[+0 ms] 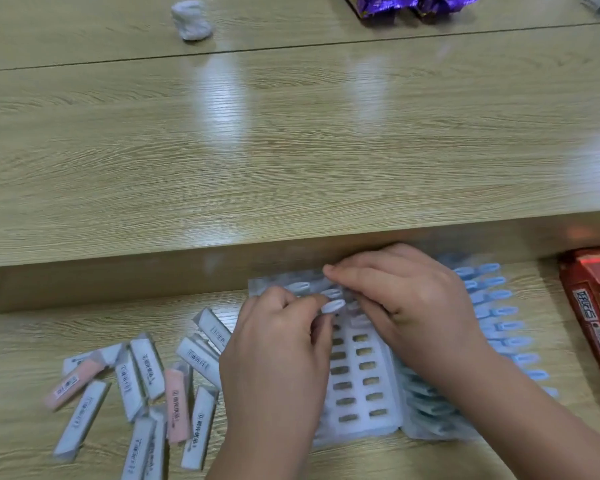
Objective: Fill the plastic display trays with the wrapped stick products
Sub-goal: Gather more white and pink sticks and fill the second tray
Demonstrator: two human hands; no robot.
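Plastic tray (pixel 357 379), white with two rows of little slots, is pinched at its far end by the curled fingers of the left hand (pixel 274 358) and right hand (pixel 406 306). It lies near the desk's (pixel 291 150) front edge, with white and pink wrapped sticks (pixel 146 365) scattered to its left.

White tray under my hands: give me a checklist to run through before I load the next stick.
1. Open slots in the white tray: ok, many show.
2. Supply of wrapped sticks: ok, a loose pile lies left of the tray.
3. Hands free: not ok, the right hand pinches the clear tray; the left hand curls at its edge.
4. Clear tray seated flat: cannot tell, blurred.
5. Spare trays: ok, a bluish stack lies right of the white tray.
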